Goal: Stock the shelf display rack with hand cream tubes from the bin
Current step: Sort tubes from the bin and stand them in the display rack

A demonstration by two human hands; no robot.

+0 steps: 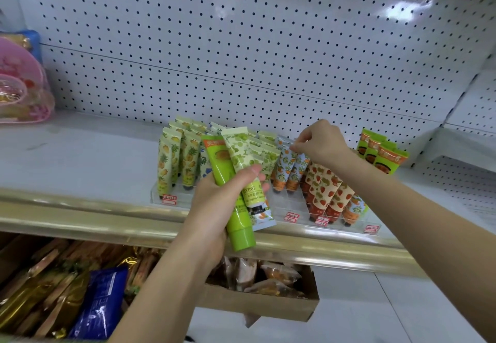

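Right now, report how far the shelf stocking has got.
Done: the rack already holds several rows of tubes. In hand: the right hand pinches an orange-print tube in the rack; the left hand grips a bunch of tubes. Left: that bunch, and empty front slots.

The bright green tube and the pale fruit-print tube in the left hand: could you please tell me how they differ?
The bright green tube is solid lime with an orange label; the pale fruit-print tube is cream with green fruits. The bright green tube looks longer and thicker than the pale one, which overlaps it in front. The left hand grips both, crimped ends up.
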